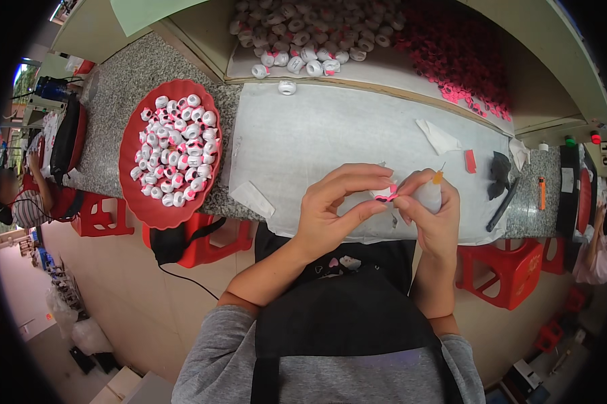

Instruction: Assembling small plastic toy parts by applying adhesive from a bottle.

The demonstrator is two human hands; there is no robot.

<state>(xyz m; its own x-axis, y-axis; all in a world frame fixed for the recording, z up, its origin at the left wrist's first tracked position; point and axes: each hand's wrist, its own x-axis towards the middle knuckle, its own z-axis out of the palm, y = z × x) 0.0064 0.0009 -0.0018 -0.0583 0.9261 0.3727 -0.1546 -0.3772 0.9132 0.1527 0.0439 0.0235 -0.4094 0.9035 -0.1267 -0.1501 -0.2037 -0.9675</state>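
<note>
My left hand (pixel 338 205) pinches a small white rounded piece (pixel 382 193) with a pink and black part at its right side. At that pink part are the thumb and forefinger of my right hand (pixel 433 219). Tucked in the same hand is a translucent squeeze bottle (pixel 429 197) with an orange collar and a thin needle tip pointing up. Both hands are above the near side of a white-covered work surface (pixel 303 148). Fingers partly hide the piece and the bottle.
A red scalloped bowl (pixel 130 176) of similar white and pink pieces stands left. On the shelf behind lie heaps of white rings (pixel 313 67) and pink parts (pixel 465 94). Paper scraps (pixel 439 137), a black stick (pixel 502 205) and an orange lighter-like object (pixel 542 194) lie right.
</note>
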